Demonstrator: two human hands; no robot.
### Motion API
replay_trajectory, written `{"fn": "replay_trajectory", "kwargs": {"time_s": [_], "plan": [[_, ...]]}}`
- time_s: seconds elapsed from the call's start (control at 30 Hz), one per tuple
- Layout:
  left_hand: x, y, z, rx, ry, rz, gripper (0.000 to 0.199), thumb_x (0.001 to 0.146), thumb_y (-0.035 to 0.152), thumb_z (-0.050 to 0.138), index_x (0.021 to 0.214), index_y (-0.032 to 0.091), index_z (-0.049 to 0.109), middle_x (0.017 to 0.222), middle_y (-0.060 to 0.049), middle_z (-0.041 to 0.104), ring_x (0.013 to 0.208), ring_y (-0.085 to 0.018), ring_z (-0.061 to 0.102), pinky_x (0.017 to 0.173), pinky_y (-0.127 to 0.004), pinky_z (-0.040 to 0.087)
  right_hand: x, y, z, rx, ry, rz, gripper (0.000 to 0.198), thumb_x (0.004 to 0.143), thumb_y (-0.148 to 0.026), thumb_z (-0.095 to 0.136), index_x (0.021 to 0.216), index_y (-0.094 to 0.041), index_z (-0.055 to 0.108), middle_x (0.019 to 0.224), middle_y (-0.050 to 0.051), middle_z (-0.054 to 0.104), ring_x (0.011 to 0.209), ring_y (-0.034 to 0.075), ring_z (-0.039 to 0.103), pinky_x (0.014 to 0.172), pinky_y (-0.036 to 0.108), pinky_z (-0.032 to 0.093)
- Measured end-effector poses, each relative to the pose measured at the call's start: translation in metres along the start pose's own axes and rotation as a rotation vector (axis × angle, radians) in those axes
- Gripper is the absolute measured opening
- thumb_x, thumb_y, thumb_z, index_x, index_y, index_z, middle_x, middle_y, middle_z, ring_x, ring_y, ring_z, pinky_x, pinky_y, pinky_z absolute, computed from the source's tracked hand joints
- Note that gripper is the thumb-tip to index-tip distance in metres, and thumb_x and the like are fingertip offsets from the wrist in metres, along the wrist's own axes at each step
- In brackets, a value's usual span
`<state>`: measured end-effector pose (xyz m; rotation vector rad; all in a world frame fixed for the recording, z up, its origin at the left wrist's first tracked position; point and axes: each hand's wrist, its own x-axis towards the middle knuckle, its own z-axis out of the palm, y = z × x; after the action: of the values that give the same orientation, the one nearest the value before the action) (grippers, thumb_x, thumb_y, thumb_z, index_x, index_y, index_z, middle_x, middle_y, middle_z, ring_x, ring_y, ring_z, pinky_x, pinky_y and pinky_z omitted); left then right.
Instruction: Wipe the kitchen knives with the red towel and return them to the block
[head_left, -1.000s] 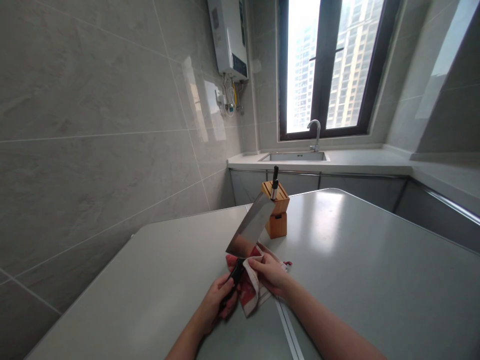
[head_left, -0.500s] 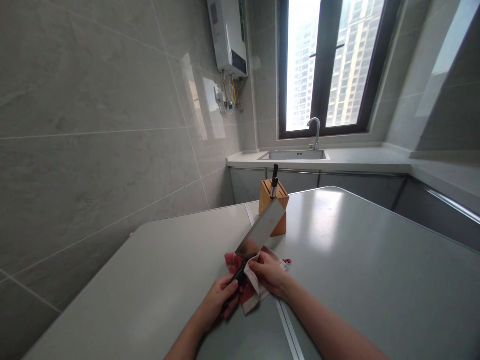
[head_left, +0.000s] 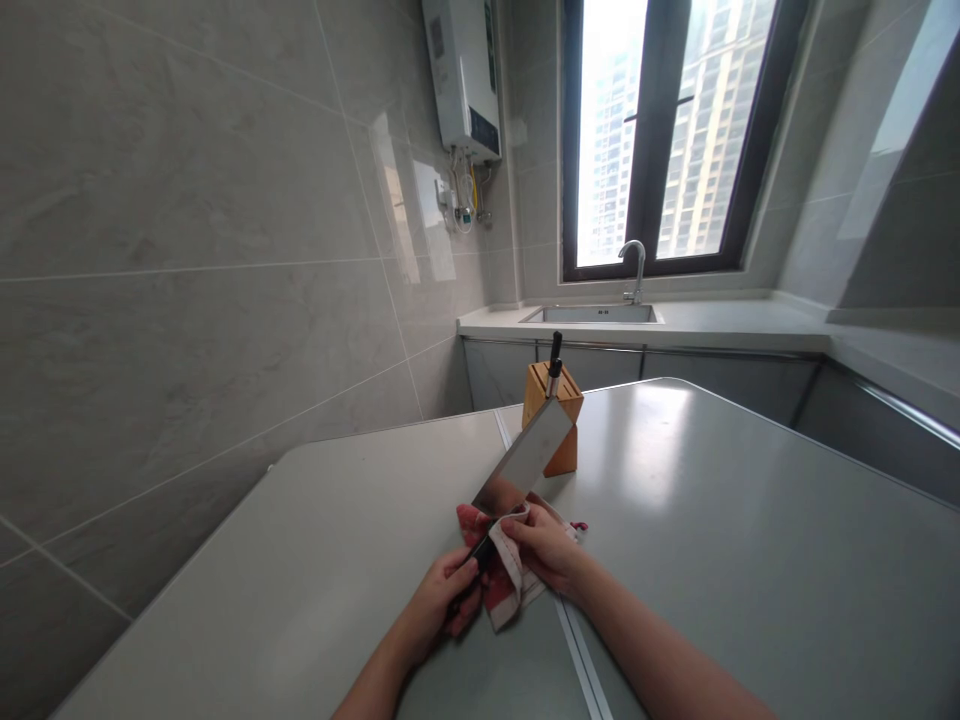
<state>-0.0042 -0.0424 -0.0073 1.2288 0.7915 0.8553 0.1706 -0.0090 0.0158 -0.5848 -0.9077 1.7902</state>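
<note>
Together, two hands — left hand (head_left: 442,600), right hand (head_left: 544,545) — hold one cleaver (head_left: 521,465) (one cloth (head_left: 501,590)).

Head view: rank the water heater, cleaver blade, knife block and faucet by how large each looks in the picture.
1. Water heater, largest though far off.
2. Cleaver blade, enlarged by nearness.
3. Knife block, partly hidden behind the blade, so its place against the blade is unsure.
4. Faucet, smallest.

Both forearms reach forward and converge; the left hand (head_left: 442,598) is curled in a fist, the right hand (head_left: 544,547) pinching beside it.
</note>
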Motion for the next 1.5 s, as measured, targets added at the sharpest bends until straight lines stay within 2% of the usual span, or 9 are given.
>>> {"fn": "replay_trajectory", "kwargs": {"time_s": [0.4, 0.6, 0.73, 0.87, 0.97, 1.07, 1.17, 1.37, 1.5], "plan": [[-0.003, 0.006, -0.001, -0.124, 0.026, -0.002, 0.037, 0.084, 0.051, 0.043, 0.079, 0.014, 0.048, 0.045, 0.008, 0.038, 0.03, -0.002, 0.025, 0.03, -0.016, 0.015, 0.007, 0.007, -0.005, -0.077, 0.043, -0.076, 0.039, 0.059, -0.039, 0.074, 0.086, -0.014, 0.061, 0.074, 0.005, 0.068, 0.071, 0.019, 0.061, 0.067, 0.031, 0.045], [-0.004, 0.005, -0.004, -0.217, 0.034, 0.01, 0.034, 0.088, 0.046, 0.037, 0.079, 0.014, 0.048, 0.044, 0.008, 0.036, 0.03, -0.002, 0.022, 0.03, -0.015, 0.013, 0.008, 0.012, -0.011, -0.487, 0.255, -0.381, 0.045, 0.057, -0.03, 0.073, 0.097, -0.022, 0.056, 0.09, 0.003, 0.065, 0.086, 0.023, 0.058, 0.077, 0.034, 0.044], [-0.005, 0.004, -0.005, -0.238, 0.037, 0.019, 0.035, 0.089, 0.044, 0.035, 0.081, 0.014, 0.05, 0.045, 0.007, 0.038, 0.031, -0.002, 0.023, 0.031, -0.015, 0.013, 0.008, 0.011, -0.013, -0.737, 0.408, -0.521, 0.05, 0.06, -0.027, 0.07, 0.104, -0.021, 0.047, 0.09, 0.003, 0.06, 0.083, 0.021, 0.056, 0.077, 0.034, 0.043], [-0.006, 0.004, -0.004, -0.239, 0.031, 0.001, 0.038, 0.088, 0.047, 0.035, 0.08, 0.014, 0.051, 0.044, 0.007, 0.037, 0.031, -0.002, 0.021, 0.031, -0.015, 0.013, 0.005, 0.003, -0.012, -0.995, 0.534, -0.647, 0.034, 0.072, -0.029, 0.061, 0.101, -0.021, 0.046, 0.086, 0.003, 0.056, 0.077, 0.019, 0.054, 0.074, 0.034, 0.042], [-0.006, 0.004, -0.003, -0.209, 0.045, -0.005, 0.04, 0.088, 0.049, 0.036, 0.079, 0.013, 0.052, 0.043, 0.007, 0.037, 0.03, -0.002, 0.021, 0.031, -0.016, 0.012, -0.001, -0.002, -0.008, -1.225, 0.392, -0.857, 0.016, 0.08, -0.024, 0.052, 0.096, -0.021, 0.051, 0.084, 0.003, 0.054, 0.079, 0.018, 0.052, 0.074, 0.032, 0.042], [-0.005, 0.001, -0.001, -0.165, 0.077, 0.015, 0.041, 0.088, 0.049, 0.035, 0.079, 0.013, 0.052, 0.041, 0.007, 0.039, 0.029, -0.002, 0.022, 0.03, -0.016, 0.013, -0.007, -0.002, 0.001, -1.556, 0.139, -1.114, 0.026, 0.084, -0.018, 0.048, 0.108, -0.026, 0.053, 0.088, 0.004, 0.057, 0.081, 0.018, 0.051, 0.075, 0.033, 0.04], [-0.004, -0.003, 0.001, -0.101, 0.096, 0.043, 0.038, 0.087, 0.047, 0.039, 0.078, 0.013, 0.052, 0.04, 0.006, 0.043, 0.027, -0.003, 0.024, 0.029, -0.016, 0.015, -0.009, 0.0, 0.013, -1.841, -0.087, -1.202, 0.035, 0.086, -0.019, 0.046, 0.12, -0.028, 0.047, 0.107, 0.005, 0.058, 0.082, 0.018, 0.05, 0.072, 0.033, 0.039], [-0.006, -0.002, 0.006, -0.036, 0.113, 0.049, 0.032, 0.084, 0.044, 0.047, 0.071, 0.015, 0.05, 0.043, 0.004, 0.048, 0.028, -0.004, 0.031, 0.029, -0.016, 0.022, -0.007, -0.001, 0.019, -2.067, -0.168, -1.309, 0.024, 0.087, -0.022, 0.046, 0.109, -0.02, 0.055, 0.118, 0.006, 0.057, 0.077, 0.017, 0.049, 0.065, 0.033, 0.041], [-0.01, 0.0, 0.007, -0.095, 0.055, 0.043, 0.029, 0.083, 0.042, 0.05, 0.081, 0.013, 0.056, 0.044, 0.003, 0.05, 0.03, -0.005, 0.032, 0.031, -0.017, 0.023, -0.014, -0.01, 0.018, -2.088, -0.213, -1.397, 0.021, 0.087, -0.02, 0.047, 0.104, -0.017, 0.058, 0.112, 0.005, 0.06, 0.073, 0.014, 0.051, 0.061, 0.03, 0.043]]}}
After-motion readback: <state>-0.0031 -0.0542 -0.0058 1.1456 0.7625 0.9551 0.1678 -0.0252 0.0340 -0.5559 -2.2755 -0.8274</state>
